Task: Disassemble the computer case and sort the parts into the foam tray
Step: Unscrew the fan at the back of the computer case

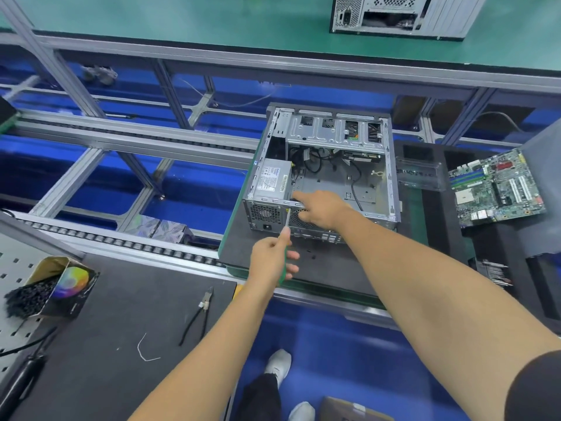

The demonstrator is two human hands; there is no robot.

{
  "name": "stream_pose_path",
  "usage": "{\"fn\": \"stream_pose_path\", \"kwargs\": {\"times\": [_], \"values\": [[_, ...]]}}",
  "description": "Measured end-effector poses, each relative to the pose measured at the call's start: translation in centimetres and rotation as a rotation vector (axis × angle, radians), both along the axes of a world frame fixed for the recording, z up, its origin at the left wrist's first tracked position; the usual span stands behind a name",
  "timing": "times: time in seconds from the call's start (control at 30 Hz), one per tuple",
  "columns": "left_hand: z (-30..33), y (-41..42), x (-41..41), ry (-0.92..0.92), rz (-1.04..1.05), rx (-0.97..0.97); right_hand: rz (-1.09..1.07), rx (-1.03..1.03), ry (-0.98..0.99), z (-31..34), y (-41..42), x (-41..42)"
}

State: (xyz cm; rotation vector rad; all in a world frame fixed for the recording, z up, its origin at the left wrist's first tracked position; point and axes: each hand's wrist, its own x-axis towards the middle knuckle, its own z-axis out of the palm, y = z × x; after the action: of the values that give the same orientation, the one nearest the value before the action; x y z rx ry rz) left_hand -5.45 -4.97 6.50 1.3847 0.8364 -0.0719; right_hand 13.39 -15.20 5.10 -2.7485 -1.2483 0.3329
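Observation:
An open grey computer case (385,165) lies on a dark pad, its inside facing up. A grey power supply (273,180) sits in its near left corner, with black cables behind it. My left hand (273,259) grips a green-handled screwdriver (286,221) whose tip points at the case's rear edge by the power supply. My right hand (321,208) rests on that rear edge, index finger stretched toward the power supply. A green motherboard (498,186) lies on the black foam tray (504,247) to the right, beside a clear plastic cover (420,174).
Black pliers (197,314) and a bent wire lie on the dark mat at lower left. A box of black cable ties (45,287) stands at far left. A second computer case (394,13) stands on the green bench behind. Conveyor rails cross the middle.

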Motion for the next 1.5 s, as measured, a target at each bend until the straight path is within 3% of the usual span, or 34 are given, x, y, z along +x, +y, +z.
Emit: {"fn": "stream_pose_path", "kwargs": {"times": [0.27,0.43,0.6,0.63,0.7,0.83,0.93,1.07,1.5], "values": [[0.4,-1.6,0.4,-0.037,-0.041,0.427,-0.002,-0.005,-0.002,0.0,0.0,-0.1],[0.0,-1.3,-0.2,-0.041,0.075,0.355,-0.001,0.0,-0.001,0.1,0.0,-0.1],[-0.8,-1.6,-0.6,0.022,0.103,0.453,0.005,-0.004,-0.007,0.1,-0.2,-0.1],[-0.8,-1.6,-0.5,0.008,0.104,0.407,0.003,-0.002,-0.002,0.1,-0.2,-0.1],[-0.6,-1.4,-0.2,-0.043,0.152,0.129,-0.001,0.003,0.006,0.2,-0.1,-0.1],[-0.6,-0.3,-0.9,-0.122,0.209,-0.743,-0.006,0.006,0.011,0.3,-0.2,-0.2],[-1.4,-0.1,-1.2,-0.164,0.185,-0.875,0.0,0.014,0.019,0.4,-0.2,-0.3],[-1.4,0.1,-0.9,-0.156,0.153,-0.728,0.007,0.022,0.015,0.6,-0.2,-0.3],[-2.1,-0.8,-1.5,-0.053,0.166,0.093,-0.011,0.055,0.033,0.5,-0.2,-0.2]]}}
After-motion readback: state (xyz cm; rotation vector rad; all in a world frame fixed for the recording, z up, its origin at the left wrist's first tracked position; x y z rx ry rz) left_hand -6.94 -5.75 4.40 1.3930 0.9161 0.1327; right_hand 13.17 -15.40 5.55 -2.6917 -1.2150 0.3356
